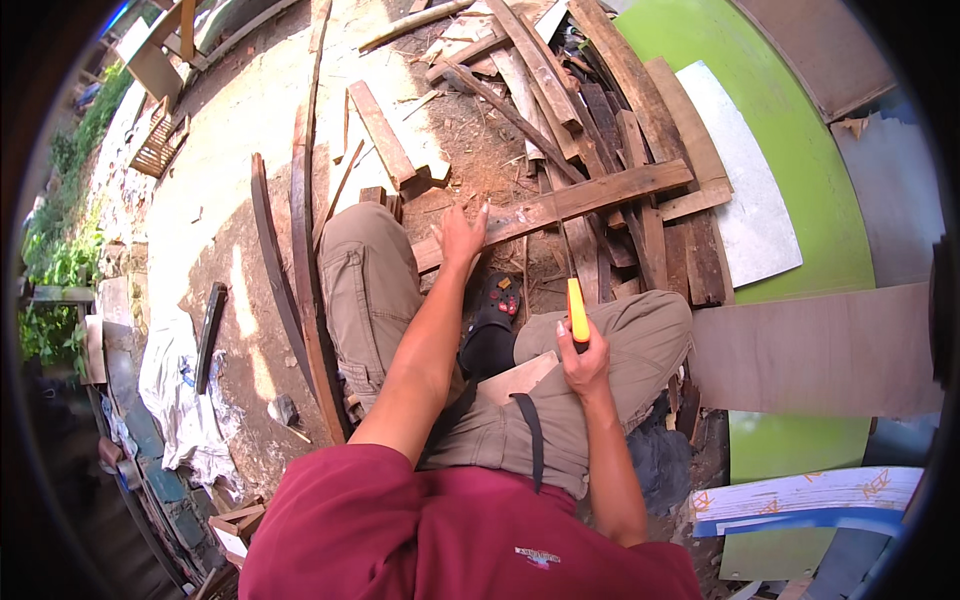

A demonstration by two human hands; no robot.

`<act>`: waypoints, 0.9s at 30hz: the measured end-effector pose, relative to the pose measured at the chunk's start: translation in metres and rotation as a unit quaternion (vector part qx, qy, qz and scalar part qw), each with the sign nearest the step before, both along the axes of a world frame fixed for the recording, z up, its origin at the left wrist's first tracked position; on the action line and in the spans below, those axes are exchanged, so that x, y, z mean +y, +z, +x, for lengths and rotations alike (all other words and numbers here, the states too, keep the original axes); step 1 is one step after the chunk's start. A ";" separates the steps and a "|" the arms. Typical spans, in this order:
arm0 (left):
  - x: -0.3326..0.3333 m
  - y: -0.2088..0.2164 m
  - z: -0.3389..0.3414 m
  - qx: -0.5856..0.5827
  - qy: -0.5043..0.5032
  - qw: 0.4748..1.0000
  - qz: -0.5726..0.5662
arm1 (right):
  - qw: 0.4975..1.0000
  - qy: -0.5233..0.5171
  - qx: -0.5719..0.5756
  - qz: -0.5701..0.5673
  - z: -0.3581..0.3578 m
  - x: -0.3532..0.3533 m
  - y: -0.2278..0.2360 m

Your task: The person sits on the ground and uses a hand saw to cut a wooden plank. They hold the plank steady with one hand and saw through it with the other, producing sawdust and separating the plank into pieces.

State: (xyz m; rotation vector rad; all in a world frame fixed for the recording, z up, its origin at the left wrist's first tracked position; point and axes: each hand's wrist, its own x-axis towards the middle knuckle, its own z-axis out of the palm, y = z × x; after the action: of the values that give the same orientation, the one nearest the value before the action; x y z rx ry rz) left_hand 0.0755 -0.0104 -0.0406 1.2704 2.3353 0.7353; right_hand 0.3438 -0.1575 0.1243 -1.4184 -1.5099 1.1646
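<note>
1. The left hand (pixel 460 238) lies on the near left part of a plank (pixel 615 192), its fingers spread; whether they also hook around the edge cannot be told.
2. The right hand (pixel 586 360), nearer and farther right, is wrapped around the yellow and black handle of a saw (pixel 577 310).
3. The thin blade runs away from that hand and crosses the plank, right of the left hand; whether its teeth are in the wood is too small to tell.
4. The plank slants from beside the left knee (pixel 352 235) to the far right, where it lies over a pile (pixel 570 110) of loose timber.
5. A dark shoe (pixel 499 295) with coloured studs is just on the near side of the plank, between the knees.
6. A pale board (pixel 518 380) lies between the legs, left of the right hand.
7. Left of the left knee, two long strips (pixel 302 190) stretch across the ground (pixel 225 265).
8. Farther left are a dark bar (pixel 210 335) and a white cloth (pixel 180 400).
9. Right of the pile lie a white sheet (pixel 745 185) and a green board (pixel 830 200).
</note>
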 end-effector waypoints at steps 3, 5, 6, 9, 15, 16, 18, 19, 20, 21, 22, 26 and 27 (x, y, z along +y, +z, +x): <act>-0.029 -0.016 -0.050 0.037 0.045 0.997 -0.046 | 0.998 0.064 0.018 -0.012 -0.031 -0.012 0.010; -0.051 -0.016 -0.069 0.085 0.040 0.993 -0.077 | 0.996 0.076 0.026 -0.036 -0.040 -0.024 0.018; -0.056 -0.014 -0.068 0.080 0.025 0.993 -0.085 | 0.995 0.079 0.025 -0.045 -0.042 -0.028 0.018; -0.065 -0.010 -0.070 0.135 -0.005 0.989 -0.064 | 0.997 0.058 0.013 -0.044 -0.048 -0.032 0.016; -0.057 0.009 -0.088 0.068 0.015 0.989 -0.130 | 0.994 0.089 -0.008 -0.061 -0.050 -0.025 0.037; -0.056 0.009 -0.092 0.063 0.025 0.987 -0.148 | 0.993 0.102 -0.024 -0.045 -0.056 -0.022 0.046; -0.058 0.003 -0.092 0.101 0.027 0.987 -0.125 | 0.993 0.099 -0.038 -0.056 -0.068 -0.020 0.054; -0.058 0.001 -0.093 0.121 0.028 0.986 -0.114 | 0.992 0.097 -0.045 -0.062 -0.073 -0.019 0.057; -0.061 -0.007 -0.094 0.138 0.034 0.986 -0.082 | 0.991 0.102 -0.052 -0.068 -0.075 -0.018 0.061; -0.064 -0.016 -0.096 0.156 0.040 0.986 -0.050 | 0.990 0.108 -0.058 -0.073 -0.078 -0.016 0.066; -0.067 -0.024 -0.099 0.174 0.047 0.983 -0.019 | 0.988 0.114 -0.064 -0.079 -0.081 -0.014 0.070; -0.054 0.009 -0.089 0.076 0.027 0.987 -0.139 | 0.986 0.085 -0.087 -0.114 -0.074 -0.023 0.088; -0.055 0.011 -0.089 0.075 0.032 0.986 -0.145 | 0.984 0.086 -0.093 -0.122 -0.075 -0.026 0.095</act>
State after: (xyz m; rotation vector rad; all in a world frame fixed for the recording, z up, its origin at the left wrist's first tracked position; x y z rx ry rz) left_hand -0.0132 -0.0651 -0.0299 1.1605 2.5004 0.3095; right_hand 0.2683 -0.1831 0.2196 -1.6219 -1.6912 1.3941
